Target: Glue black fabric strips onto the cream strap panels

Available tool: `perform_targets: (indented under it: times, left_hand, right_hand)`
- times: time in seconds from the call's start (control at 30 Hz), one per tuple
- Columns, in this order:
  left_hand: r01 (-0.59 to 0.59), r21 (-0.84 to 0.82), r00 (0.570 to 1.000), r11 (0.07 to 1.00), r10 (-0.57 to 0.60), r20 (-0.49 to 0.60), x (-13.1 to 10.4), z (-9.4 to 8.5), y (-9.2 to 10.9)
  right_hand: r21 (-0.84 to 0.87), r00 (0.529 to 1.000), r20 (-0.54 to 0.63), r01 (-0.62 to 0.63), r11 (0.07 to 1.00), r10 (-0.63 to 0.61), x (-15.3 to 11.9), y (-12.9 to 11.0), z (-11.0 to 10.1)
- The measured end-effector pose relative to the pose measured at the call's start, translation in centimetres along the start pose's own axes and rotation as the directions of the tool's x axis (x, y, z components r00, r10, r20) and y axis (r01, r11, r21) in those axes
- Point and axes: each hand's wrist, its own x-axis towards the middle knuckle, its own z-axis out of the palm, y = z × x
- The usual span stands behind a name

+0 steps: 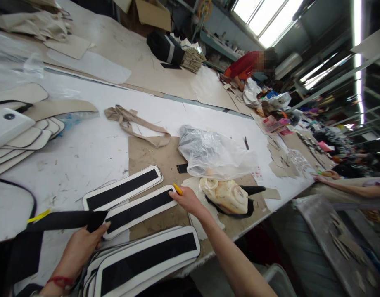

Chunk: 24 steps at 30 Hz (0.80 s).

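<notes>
In front of me lies a long white panel with rounded corners and a black strip along its middle. My left hand, with a red band at the wrist, pinches a loose black strip at the panel's near left end. My right hand is closed around a small yellow tool, its kind hidden by the fingers, and touches the panel's far right end. A similar panel lies just beyond. Nearer to me is a stack of such panels.
Right of my right hand stands a stained plastic container with a black nozzle. Behind it lies a clear plastic bag. A beige strap and pale cut pieces are farther left. A co-worker in red bends over the far table.
</notes>
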Motion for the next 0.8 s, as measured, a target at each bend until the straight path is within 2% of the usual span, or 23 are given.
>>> perform_targets:
  times: [0.1, 0.27, 0.4, 0.5, 0.63, 0.73, 0.8]
  left_hand:
    - [0.037, -0.105, 0.999, 0.994, -0.039, -0.017, -1.0, -0.7, 0.4]
    - [-0.037, -0.339, 0.996, 0.94, 0.009, -0.084, -3.3, -2.8, 1.9]
    - [-0.079, -0.506, 0.996, 0.859, 0.041, -0.085, -4.8, -4.2, 2.7]
    - [-0.092, -0.537, 0.993, 0.839, 0.034, -0.117, -5.9, -4.9, 3.0]
    - [-0.109, -0.596, 0.993, 0.796, 0.064, -0.096, -7.6, -5.4, 3.4]
    - [-0.085, -0.633, 0.995, 0.77, 0.038, -0.088, -9.2, -5.6, 3.9]
    - [-0.014, -0.68, 0.998, 0.733, -0.027, -0.05, -10.3, -5.7, 4.4]
  right_hand:
    - [0.149, 0.998, -0.013, 0.06, 0.987, -0.059, -0.2, -0.3, -0.8]
    - [0.347, 0.998, -0.004, 0.057, 0.936, -0.059, -1.1, -1.3, -2.6]
    - [0.411, 0.998, 0.013, 0.054, 0.91, -0.065, -2.1, -2.4, -3.2]
    - [0.437, 0.995, 0.029, 0.072, 0.896, -0.095, -3.2, -3.2, -3.3]
    - [0.463, 0.995, 0.019, 0.075, 0.883, -0.095, -4.7, -3.4, -3.1]
    - [0.482, 0.997, -0.008, 0.077, 0.873, -0.083, -5.8, -3.0, -3.0]
    - [0.507, 0.997, -0.015, 0.074, 0.859, -0.077, -6.5, -2.6, -3.0]
